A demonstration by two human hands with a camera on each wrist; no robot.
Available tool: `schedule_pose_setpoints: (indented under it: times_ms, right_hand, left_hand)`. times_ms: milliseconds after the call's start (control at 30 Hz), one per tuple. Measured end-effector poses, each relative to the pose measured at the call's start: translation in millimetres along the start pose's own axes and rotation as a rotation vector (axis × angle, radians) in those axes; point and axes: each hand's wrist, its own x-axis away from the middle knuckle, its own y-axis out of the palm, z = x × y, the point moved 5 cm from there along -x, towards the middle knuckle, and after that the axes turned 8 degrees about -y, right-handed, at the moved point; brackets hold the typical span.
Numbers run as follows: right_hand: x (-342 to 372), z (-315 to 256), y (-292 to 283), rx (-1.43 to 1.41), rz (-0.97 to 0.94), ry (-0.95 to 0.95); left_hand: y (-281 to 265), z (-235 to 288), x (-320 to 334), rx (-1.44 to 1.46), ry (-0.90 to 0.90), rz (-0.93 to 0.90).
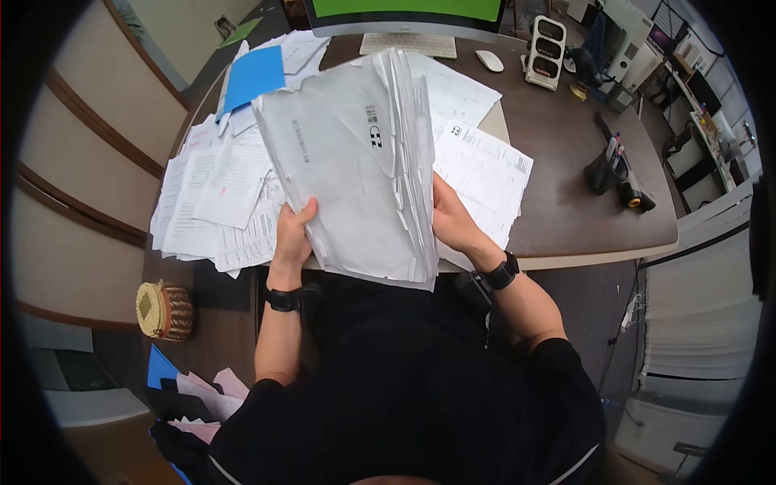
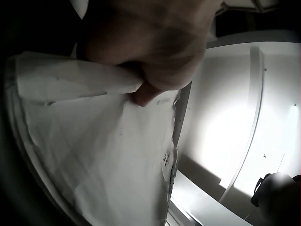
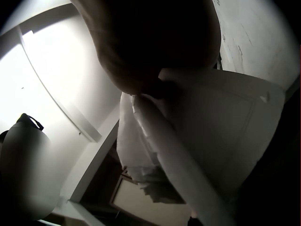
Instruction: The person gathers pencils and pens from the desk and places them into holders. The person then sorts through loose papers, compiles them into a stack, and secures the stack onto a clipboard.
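Observation:
A thick stack of large white envelopes (image 1: 347, 170) with dark printing is held up above the desk's front edge, tilted. The left hand (image 1: 296, 230) grips its lower left edge, thumb on the front face. At the right edge the right hand (image 1: 454, 214) holds the stack, its fingers hidden behind. In the left wrist view the left hand (image 2: 150, 47) pinches the envelope (image 2: 103, 141) near a folded edge. The right wrist view is dark; there the right hand (image 3: 155, 47) touches the layered envelopes (image 3: 211, 122).
Loose printed papers (image 1: 218, 186) and a blue folder (image 1: 255, 77) lie on the left of the desk (image 1: 582, 218); more sheets (image 1: 483, 174) lie at right. Behind are a keyboard (image 1: 408, 44) and mouse (image 1: 489, 61). A pen cup (image 1: 602, 174) stands right, a woven basket (image 1: 166, 311) lower left.

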Motion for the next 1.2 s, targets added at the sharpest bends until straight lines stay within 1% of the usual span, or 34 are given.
schedule_pose_setpoints:
  times_ms: [33, 67, 100, 133, 167, 200, 267, 300, 333, 367, 400, 433, 467, 500, 533, 567, 600, 667, 700, 733, 767, 800, 833, 867, 933, 967, 1033, 1067, 1133, 1167, 1200]
  right_hand:
    - [1.2, 0.1, 0.6, -0.032, -0.024, 0.027]
    - [0.1, -1.8, 0.7, -0.063, -0.051, 0.046]
    - [-1.8, -7.4, -1.1, -0.06, -0.055, 0.04]
    - [0.4, -10.4, -0.6, -0.04, -0.088, 0.083]
    - [4.8, -10.3, 0.8, -0.021, -0.122, 0.131]
    - [9.1, -6.2, 0.1, -0.02, -0.126, 0.136]
    - [11.4, 2.2, -11.5, 0.068, -0.015, 0.125]
    - [8.8, -2.0, -21.8, 0.072, -0.02, 0.117]
    - [9.0, -6.0, -37.3, 0.171, -0.056, 0.135]
    - [11.4, -9.4, -51.3, 0.267, -0.091, 0.161]
    - [11.6, -20.2, -74.1, 0.643, 0.06, 0.161]
    - [9.6, -26.6, -106.8, 1.169, 0.042, 0.222]
    - [14.1, -33.1, -132.5, 1.369, 0.062, 0.386]
    - [23.5, -31.2, -159.5, 1.546, 0.111, 0.51]
    - [29.3, -27.6, -170.1, 1.549, 0.111, 0.505]
    - [38.4, -24.9, -179.7, 1.596, 0.161, 0.544]
    - [45.5, -21.3, -185.1, 1.642, 0.209, 0.585]
    - [47.8, -11.5, -186.6, 1.644, 0.229, 0.572]
    - [45.9, -10.6, -185.4, 1.634, 0.28, 0.468]
    - [46.1, -10.7, -183.6, 1.618, 0.329, 0.369]
    - [46.3, -8.1, -184.7, 1.613, 0.326, 0.373]
    - [45.6, -2.1, -189.0, 1.471, 0.299, 0.426]
    - [44.9, 2.2, -194.1, 1.331, 0.277, 0.472]
    - [44.8, 5.5, -203.0, 1.331, 0.285, 0.467]
    - [48.6, 23.1, -219.5, 1.093, 0.32, 0.359]
    - [50.8, 27.9, -223.6, 1.094, 0.316, 0.363]
    - [49.7, 26.2, -228.7, 0.99, 0.393, 0.152]
    - [45.0, 19.3, -220.5, 0.992, 0.389, 0.148]
    - [46.4, 0.2, -202.5, 1.152, 0.517, 0.256]
    - [49.2, 3.8, -204.2, 1.153, 0.514, 0.263]
    - [50.0, 10.3, -207.6, 1.094, 0.498, 0.235]
  left_hand:
    - [0.9, -1.0, 1.3, 0.033, -0.029, -0.04]
    - [2.0, -1.4, 1.7, 0.035, -0.027, -0.04]
    - [3.9, -2.4, 1.0, 0.067, -0.046, -0.049]
    - [3.9, -4.6, 1.4, 0.099, -0.069, -0.056]
    - [2.4, -6.4, 1.5, 0.101, -0.07, -0.053]
    - [3.1, -9.6, 0.8, 0.06, -0.075, -0.072]
    - [3.7, -12.9, -1.1, 0.023, -0.07, -0.092]
    - [-0.1, -10.6, -3.8, 0.01, -0.022, -0.025]
    - [-5.0, -8.6, -3.8, -0.004, 0.02, 0.046]
    - [-8.6, -5.5, -1.8, -0.003, 0.016, 0.053]
    - [-13.1, 5.2, 1.8, 0.104, 0.101, 0.017]
    - [-19.5, 15.3, 5.0, 0.211, 0.19, -0.023]
    - [-31.4, 17.5, 3.7, 0.212, 0.193, -0.025]
    - [-50.1, 13.9, -0.4, 0.298, 0.165, -0.057]
    - [-74.1, 4.9, -2.1, 0.385, 0.133, -0.086]
    - [-116.9, -10.6, 2.0, 0.679, 0.287, -0.027]
    - [-102.6, -4.0, 9.9, 0.684, 0.287, -0.021]
    - [-27.9, 44.0, 36.4, 0.608, 0.261, -0.558]
    - [-19.8, 56.3, 38.3, 0.483, 0.156, -0.617]
    - [-17.0, 60.7, 42.8, 0.479, 0.155, -0.612]
    - [-14.3, 60.7, 45.9, 0.486, 0.139, -0.572]
    - [-11.9, 59.8, 47.2, 0.494, 0.122, -0.535]
    - [-10.4, 61.6, 46.4, 0.491, 0.12, -0.539]
    - [-3.9, 64.2, 37.8, 0.474, 0.121, -0.533]
    - [-2.0, 69.2, 26.3, 0.445, 0.119, -0.513]
    - [-2.2, 68.4, 24.0, 0.436, 0.117, -0.496]
    - [-2.9, 67.1, 23.1, 0.418, 0.116, -0.459]
    - [-0.7, 63.8, 29.0, 0.407, 0.121, -0.445]
    - [-1.0, 64.2, 26.7, 0.383, 0.121, -0.417]
    - [-1.4, 62.6, 26.5, 0.373, 0.115, -0.4]
    - [-1.5, 61.6, 26.9, 0.362, 0.111, -0.385]
